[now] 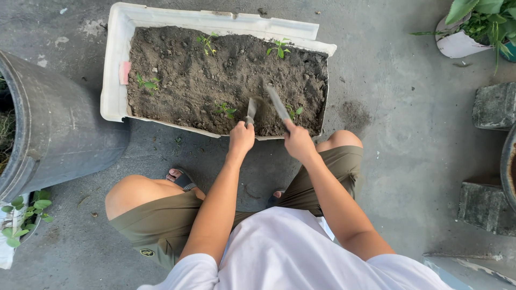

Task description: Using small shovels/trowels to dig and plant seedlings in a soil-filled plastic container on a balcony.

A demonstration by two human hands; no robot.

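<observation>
We squat on the gray ground and look down at a long white planter box (115, 70) full of dark soil (215, 75). Our knees are wide apart so we can lean in close to the box.

Our left hand (241, 138) is curled tight around the handle of a small trowel (251, 110). The blade points up toward 12 o'clock and its tip sits in the soil near the front wall of the box. We hold it low on the handle, which likely makes it easy to push into the dirt.

Our right hand (299, 142) is wrapped shut around the end of a flat gray tool (277, 103), like a thin blade. It leans toward 11 o'clock from the hand, and its far end rests on the soil just beside the trowel. The two tools point at nearly the same spot, so they seem to be working one little patch together.

Small green seedlings (279, 48) stand in the soil, spread well apart so each has room. One is at 9 o'clock from the trowel, very near. One is at 3 o'clock from the flat tool.

A big dark barrel (59, 129) stands at 9 o'clock from the box. A leafy potted plant (473, 27) sits far off at 2 o'clock, and gray stone blocks (494, 104) lie at 3 o'clock
</observation>
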